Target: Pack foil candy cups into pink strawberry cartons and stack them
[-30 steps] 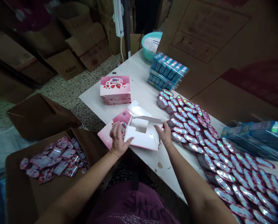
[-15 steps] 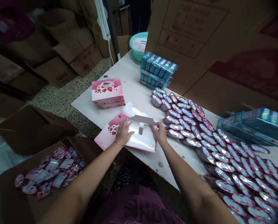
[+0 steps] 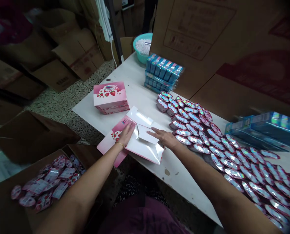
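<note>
A white-and-pink strawberry-print carton (image 3: 145, 152), partly folded, lies on the table near its front edge, with its white inside showing. My left hand (image 3: 126, 134) grips its left side, fingers along the edge. My right hand (image 3: 165, 137) is open, with stretched fingers pressing on a white flap (image 3: 147, 134) that is folded inward over the carton. Under the left hand, a flat pink printed panel (image 3: 113, 137) sticks out past the table edge; whether it belongs to the same carton I cannot tell. Behind stands a closed pink strawberry box (image 3: 111, 97).
Rows of shiny-lidded cups (image 3: 196, 126) cover the table's right side. Blue packs in clear wrap (image 3: 163, 73) are stacked behind them, with more blue packs (image 3: 262, 128) at right. A turquoise bowl (image 3: 141, 58) stands at the back. An open cardboard box (image 3: 25, 216) at lower left holds wrapped packets.
My right hand has moved from the carton's right edge onto the flap, which has folded down toward me. My left hand has shifted slightly up along the left side.
</note>
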`<state>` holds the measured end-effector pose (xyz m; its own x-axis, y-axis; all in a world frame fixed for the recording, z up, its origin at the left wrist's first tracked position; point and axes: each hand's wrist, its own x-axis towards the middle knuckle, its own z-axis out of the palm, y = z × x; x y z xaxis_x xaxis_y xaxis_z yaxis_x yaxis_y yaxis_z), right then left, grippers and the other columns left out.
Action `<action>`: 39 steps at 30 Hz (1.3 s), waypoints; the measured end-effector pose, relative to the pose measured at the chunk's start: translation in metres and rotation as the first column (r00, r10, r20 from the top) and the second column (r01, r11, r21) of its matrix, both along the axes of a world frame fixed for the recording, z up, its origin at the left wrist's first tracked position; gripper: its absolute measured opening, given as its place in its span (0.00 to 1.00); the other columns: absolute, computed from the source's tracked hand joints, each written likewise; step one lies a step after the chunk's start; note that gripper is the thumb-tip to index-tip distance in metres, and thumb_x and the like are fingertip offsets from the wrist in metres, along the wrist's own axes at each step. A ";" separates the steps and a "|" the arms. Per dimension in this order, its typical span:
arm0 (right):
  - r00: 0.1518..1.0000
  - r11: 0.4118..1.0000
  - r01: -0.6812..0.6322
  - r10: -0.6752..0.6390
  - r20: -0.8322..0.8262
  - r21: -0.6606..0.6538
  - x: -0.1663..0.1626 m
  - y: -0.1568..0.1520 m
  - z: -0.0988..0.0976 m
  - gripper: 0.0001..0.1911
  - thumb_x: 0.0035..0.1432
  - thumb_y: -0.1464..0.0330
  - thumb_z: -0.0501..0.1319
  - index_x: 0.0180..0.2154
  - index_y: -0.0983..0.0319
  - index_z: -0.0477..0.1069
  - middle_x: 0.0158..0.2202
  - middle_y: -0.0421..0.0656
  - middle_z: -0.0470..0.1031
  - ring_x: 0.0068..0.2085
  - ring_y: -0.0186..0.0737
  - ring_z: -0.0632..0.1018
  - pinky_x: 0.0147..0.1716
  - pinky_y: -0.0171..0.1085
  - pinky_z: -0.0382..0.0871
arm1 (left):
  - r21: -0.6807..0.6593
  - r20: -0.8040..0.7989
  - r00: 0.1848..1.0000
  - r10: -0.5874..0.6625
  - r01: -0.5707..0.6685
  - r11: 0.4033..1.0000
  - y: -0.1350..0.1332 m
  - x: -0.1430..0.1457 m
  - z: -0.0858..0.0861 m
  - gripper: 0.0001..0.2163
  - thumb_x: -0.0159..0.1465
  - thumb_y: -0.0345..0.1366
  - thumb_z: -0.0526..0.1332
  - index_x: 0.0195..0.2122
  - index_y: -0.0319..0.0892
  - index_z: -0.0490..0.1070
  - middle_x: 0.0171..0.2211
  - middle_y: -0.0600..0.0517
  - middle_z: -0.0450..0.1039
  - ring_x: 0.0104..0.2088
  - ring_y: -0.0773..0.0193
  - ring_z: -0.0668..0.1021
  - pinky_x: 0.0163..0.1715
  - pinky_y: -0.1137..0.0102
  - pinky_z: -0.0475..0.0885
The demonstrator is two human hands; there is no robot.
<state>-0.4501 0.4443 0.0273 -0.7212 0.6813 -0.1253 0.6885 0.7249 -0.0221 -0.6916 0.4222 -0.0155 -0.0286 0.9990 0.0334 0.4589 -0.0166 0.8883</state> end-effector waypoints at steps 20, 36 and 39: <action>0.904 0.841 0.421 -0.419 0.084 -0.339 -0.029 0.008 -0.004 0.27 0.47 0.61 0.64 0.50 0.58 0.63 0.44 0.47 0.73 0.44 0.48 0.73 0.37 0.39 0.65 | -0.133 -0.487 0.679 -0.550 0.564 0.815 0.062 0.010 0.010 0.20 0.50 0.41 0.65 0.42 0.41 0.66 0.42 0.49 0.68 0.43 0.59 0.71 0.44 0.68 0.65; 0.920 0.824 0.392 -0.364 0.148 -0.408 -0.036 0.004 0.010 0.27 0.50 0.52 0.59 0.46 0.63 0.66 0.44 0.50 0.73 0.43 0.46 0.74 0.35 0.37 0.64 | 0.019 -0.295 0.953 -0.067 0.076 0.997 -0.009 -0.004 -0.004 0.44 0.47 0.53 0.64 0.60 0.38 0.48 0.63 0.38 0.44 0.63 0.49 0.49 0.58 0.56 0.50; 0.946 0.863 0.296 -0.325 -0.002 -0.409 -0.035 -0.018 0.045 0.19 0.52 0.58 0.60 0.42 0.62 0.67 0.39 0.43 0.74 0.38 0.37 0.73 0.31 0.31 0.62 | -0.196 0.115 0.952 0.282 -0.257 0.946 -0.041 -0.025 0.005 0.35 0.56 0.58 0.50 0.56 0.36 0.57 0.57 0.37 0.58 0.58 0.51 0.61 0.55 0.55 0.58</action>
